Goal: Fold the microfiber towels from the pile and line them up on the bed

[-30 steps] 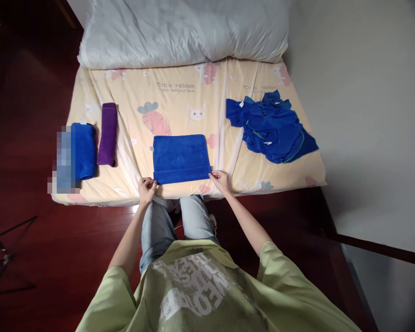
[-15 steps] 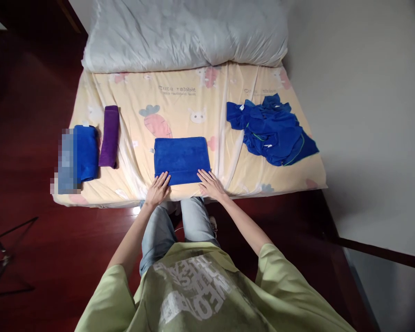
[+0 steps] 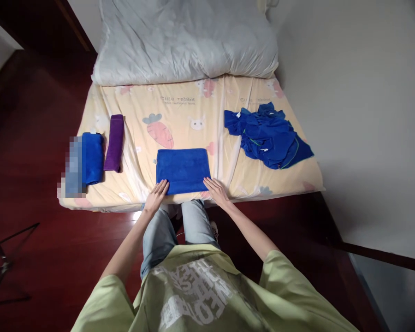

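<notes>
A blue towel [image 3: 183, 168], folded into a flat rectangle, lies near the front edge of the bed with a small white tag at its left side. My left hand [image 3: 157, 194] rests on its near left corner, fingers stretched out. At the near right corner lies my right hand [image 3: 217, 190], its fingers extended flat along the towel's edge. Thumbs and undersides of both hands are hidden. Off to the left is a narrow folded purple towel [image 3: 114, 143]. Beside it sits a folded blue towel [image 3: 92, 159], partly covered by a pixelated patch.
A crumpled heap of blue cloths [image 3: 271, 138] with green edging lies on the right of the bed. The yellow rabbit-print sheet [image 3: 180, 120] is wrinkled in places. Across the back is a thick white quilt [image 3: 186, 41]. A wall [image 3: 359, 115] stands to the right.
My right hand has slid outward to the towel's right edge, and my left hand has shifted slightly toward its corner. The whole view has tilted a little.
</notes>
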Demonstrator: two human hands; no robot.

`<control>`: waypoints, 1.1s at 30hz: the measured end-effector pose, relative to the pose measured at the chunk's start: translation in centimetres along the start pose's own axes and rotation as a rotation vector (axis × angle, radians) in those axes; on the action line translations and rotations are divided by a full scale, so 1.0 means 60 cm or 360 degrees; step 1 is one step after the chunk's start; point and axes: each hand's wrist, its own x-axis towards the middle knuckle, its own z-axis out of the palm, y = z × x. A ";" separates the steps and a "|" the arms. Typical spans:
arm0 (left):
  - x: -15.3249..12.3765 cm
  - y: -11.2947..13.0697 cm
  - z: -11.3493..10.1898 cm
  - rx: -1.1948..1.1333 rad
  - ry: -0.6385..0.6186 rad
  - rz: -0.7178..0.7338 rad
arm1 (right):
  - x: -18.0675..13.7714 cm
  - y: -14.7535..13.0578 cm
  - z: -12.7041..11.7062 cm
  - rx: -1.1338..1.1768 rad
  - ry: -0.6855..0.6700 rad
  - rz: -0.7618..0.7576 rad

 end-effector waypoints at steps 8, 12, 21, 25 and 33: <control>-0.057 -0.022 0.012 -0.0410 0.0088 -0.0067 | -0.045 0.010 0.028 0.0463 0.0216 0.0108; -0.045 -0.022 0.002 -0.0501 0.0315 -0.0241 | -0.028 0.025 0.033 0.0643 0.0406 0.0321; -0.037 -0.017 -0.004 -0.0605 0.0560 -0.0585 | -0.016 0.028 0.022 0.0802 0.0488 0.0551; -0.030 -0.024 -0.001 -0.0742 0.0603 -0.0728 | -0.005 0.023 0.014 0.0891 0.0525 0.0673; -0.017 -0.016 0.005 -0.1117 0.0813 -0.0973 | 0.003 0.016 0.015 0.0990 0.0641 0.0827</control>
